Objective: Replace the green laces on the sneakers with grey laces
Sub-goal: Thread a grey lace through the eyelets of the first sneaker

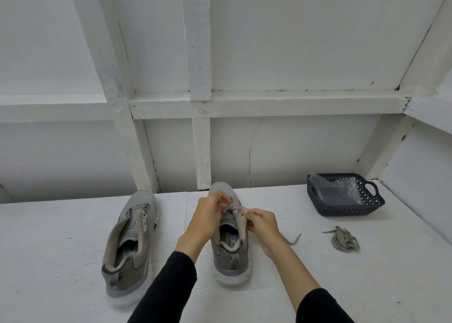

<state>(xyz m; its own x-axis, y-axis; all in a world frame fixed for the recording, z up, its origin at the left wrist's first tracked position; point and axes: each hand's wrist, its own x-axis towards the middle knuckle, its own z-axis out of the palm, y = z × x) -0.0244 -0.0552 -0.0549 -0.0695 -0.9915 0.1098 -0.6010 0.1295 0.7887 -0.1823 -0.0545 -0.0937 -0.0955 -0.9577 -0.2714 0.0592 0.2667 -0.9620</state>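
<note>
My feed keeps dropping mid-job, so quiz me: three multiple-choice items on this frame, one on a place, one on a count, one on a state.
1. Where does the bundled lace lie?
A. inside the basket
B. on the table, nearer the person than the basket
C. on the left sneaker

2. How many sneakers stand on the table?
A. one
B. two
C. three

3. What are the hands doing?
A. both work at the right sneaker's eyelet area
B. both rest flat on the table
C. one reaches into the basket

Answers:
1 B: the bundle sits on the white surface in front of the dark basket.
2 B: a left sneaker and a right sneaker.
3 A: the left hand and right hand pinch at the shoe's lacing area.
</note>
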